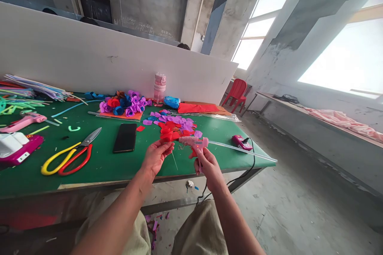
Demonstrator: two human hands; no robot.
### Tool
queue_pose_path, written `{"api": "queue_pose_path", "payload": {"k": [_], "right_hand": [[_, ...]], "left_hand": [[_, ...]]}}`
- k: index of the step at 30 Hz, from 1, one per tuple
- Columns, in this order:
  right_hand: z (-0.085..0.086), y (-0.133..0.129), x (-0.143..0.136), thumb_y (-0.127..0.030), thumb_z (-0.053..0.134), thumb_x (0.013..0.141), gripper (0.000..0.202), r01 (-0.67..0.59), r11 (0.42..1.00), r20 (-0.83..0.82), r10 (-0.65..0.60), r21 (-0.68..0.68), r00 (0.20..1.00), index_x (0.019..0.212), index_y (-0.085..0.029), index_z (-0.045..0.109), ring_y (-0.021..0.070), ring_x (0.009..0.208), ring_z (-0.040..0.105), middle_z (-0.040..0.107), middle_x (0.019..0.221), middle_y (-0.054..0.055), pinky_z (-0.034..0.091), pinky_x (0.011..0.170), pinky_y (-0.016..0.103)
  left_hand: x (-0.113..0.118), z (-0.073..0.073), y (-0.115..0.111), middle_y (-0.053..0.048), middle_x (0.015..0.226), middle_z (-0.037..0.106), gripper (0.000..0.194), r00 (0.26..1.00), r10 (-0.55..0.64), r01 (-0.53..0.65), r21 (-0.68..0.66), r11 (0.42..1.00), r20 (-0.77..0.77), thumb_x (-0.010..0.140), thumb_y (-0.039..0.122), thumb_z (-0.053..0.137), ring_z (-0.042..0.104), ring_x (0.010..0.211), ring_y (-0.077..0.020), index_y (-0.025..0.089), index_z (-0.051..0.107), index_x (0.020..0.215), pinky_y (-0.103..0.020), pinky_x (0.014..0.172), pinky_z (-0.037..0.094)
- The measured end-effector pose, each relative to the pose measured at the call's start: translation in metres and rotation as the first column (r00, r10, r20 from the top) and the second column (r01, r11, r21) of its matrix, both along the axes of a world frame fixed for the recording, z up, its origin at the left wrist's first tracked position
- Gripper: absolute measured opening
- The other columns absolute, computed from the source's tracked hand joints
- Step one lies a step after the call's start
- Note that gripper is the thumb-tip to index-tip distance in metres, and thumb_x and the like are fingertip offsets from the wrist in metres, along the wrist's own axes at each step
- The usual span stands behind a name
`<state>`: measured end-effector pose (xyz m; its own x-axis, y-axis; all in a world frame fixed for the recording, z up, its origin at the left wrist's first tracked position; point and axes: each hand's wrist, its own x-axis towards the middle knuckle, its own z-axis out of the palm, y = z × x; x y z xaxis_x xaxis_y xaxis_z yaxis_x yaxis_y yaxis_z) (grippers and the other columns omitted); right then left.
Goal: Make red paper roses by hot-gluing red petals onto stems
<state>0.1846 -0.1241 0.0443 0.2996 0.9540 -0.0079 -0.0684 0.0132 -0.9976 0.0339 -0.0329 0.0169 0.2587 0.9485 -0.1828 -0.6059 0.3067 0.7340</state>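
Observation:
My left hand [156, 155] pinches a red paper flower [167, 136] with a thin stem pointing down. To its right, my right hand [207, 164] is wrapped round the handle of a pink glue gun [194, 142]. The gun's nozzle points left, close to the flower, and a long clear glue stick [236, 149] sticks out of its back. Loose purple petals [179, 120] and some red ones lie just behind the hands. Finished purple, blue and red flowers [131, 103] rest on an orange sheet further left.
On the green table [104, 167] are scissors [80, 151], a black phone [125, 138], a second pink glue gun [26, 121], a pink bottle [159, 89] and a power socket [241, 142] with a cable. A white board [119, 55] stands behind. A red chair [236, 93] is further back.

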Motion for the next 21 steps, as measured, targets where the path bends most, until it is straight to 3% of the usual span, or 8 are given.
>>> {"api": "queue_pose_path", "payload": {"k": [4, 9, 11, 15, 21], "right_hand": [[-0.002, 0.002, 0.009, -0.053, 0.063, 0.074, 0.036, -0.005, 1.000, -0.108, 0.008, 0.029, 0.994, 0.083, -0.019, 0.058, 0.0046, 0.040, 0.042, 0.064, 0.077, -0.001, 0.034, 0.035, 0.019], [-0.011, 0.017, 0.038, -0.047, 0.069, 0.070, 0.035, -0.061, 0.998, -0.249, 0.055, -0.015, 0.967, 0.087, -0.018, 0.059, 0.0035, 0.041, 0.040, 0.066, 0.083, 0.002, 0.033, 0.035, 0.018], [-0.018, 0.025, 0.055, -0.046, 0.068, 0.069, 0.035, -0.054, 0.996, -0.152, 0.043, -0.068, 0.987, 0.086, -0.018, 0.058, 0.0034, 0.041, 0.040, 0.067, 0.085, 0.004, 0.033, 0.035, 0.018], [-0.032, 0.043, 0.086, -0.042, 0.062, 0.070, 0.027, 0.061, 0.981, 0.196, -0.024, -0.186, 0.980, 0.077, -0.017, 0.056, 0.0070, 0.043, 0.046, 0.067, 0.075, 0.005, 0.038, 0.038, 0.020], [-0.038, 0.060, 0.109, -0.031, 0.065, 0.068, 0.021, 0.247, 0.954, 0.537, -0.120, -0.171, 0.835, 0.057, -0.020, 0.051, 0.0134, 0.052, 0.052, 0.055, 0.052, -0.001, 0.038, 0.049, 0.023]], "left_hand": [[-0.002, 0.001, 0.001, -0.005, 0.070, 0.071, 0.019, 0.999, -0.009, 0.010, -0.016, 1.000, 0.033, 0.061, 0.012, 0.077, 0.065, 0.062, -0.0117, 0.014, 0.068, 0.078, -0.021, 0.061, 0.050], [-0.004, 0.004, 0.001, -0.004, 0.070, 0.071, 0.017, 0.994, -0.079, 0.081, -0.027, 0.996, 0.079, 0.063, 0.009, 0.075, 0.065, 0.061, -0.0105, 0.015, 0.069, 0.078, -0.020, 0.059, 0.051], [-0.004, 0.006, 0.000, -0.004, 0.070, 0.071, 0.017, 0.991, -0.091, 0.094, -0.024, 0.995, 0.095, 0.062, 0.010, 0.076, 0.064, 0.061, -0.0104, 0.015, 0.069, 0.077, -0.020, 0.059, 0.052], [-0.006, 0.007, 0.002, -0.002, 0.068, 0.070, 0.019, 0.991, -0.083, 0.085, -0.010, 0.996, 0.106, 0.060, 0.011, 0.078, 0.064, 0.061, -0.0098, 0.016, 0.068, 0.076, -0.019, 0.060, 0.052], [-0.008, 0.008, 0.003, -0.003, 0.068, 0.070, 0.019, 0.993, -0.098, 0.096, 0.032, 0.995, 0.070, 0.058, 0.013, 0.079, 0.064, 0.060, -0.0098, 0.016, 0.069, 0.075, -0.019, 0.058, 0.051]]}}
